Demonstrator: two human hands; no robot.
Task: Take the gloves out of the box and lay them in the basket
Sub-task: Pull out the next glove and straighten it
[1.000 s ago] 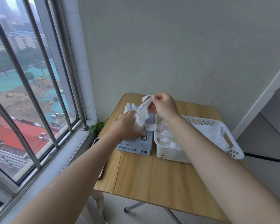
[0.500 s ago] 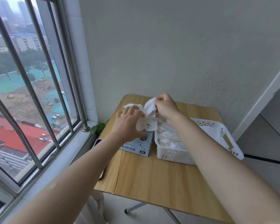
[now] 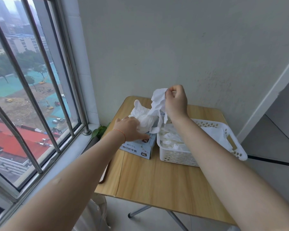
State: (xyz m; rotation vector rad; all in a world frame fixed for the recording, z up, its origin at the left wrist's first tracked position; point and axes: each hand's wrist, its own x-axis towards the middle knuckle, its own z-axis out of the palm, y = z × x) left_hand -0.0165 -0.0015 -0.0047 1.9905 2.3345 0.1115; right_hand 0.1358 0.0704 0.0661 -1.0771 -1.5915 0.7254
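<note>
Wooden folding table (image 3: 165,179) by window: left hand (image 3: 129,129) flat on glove box (image 3: 140,145), right hand (image 3: 175,101) pinching glove (image 3: 158,100) at 12 o'clock, risk dragging the bunched gloves (image 3: 143,117) out, missing basket (image 3: 238,152).

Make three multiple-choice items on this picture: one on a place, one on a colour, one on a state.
1. Where does the basket stand?
A. right of the box
B. on the box
C. on the floor

2. What colour is the basket?
A. blue
B. white
C. red

3. What does the right hand do?
A. lies flat on the table
B. pinches a glove
C. hangs idle

Key: 1 A, they stand side by side on the table; 2 B, its plastic is white; 3 B, its grip lifts the glove above the box.
</note>
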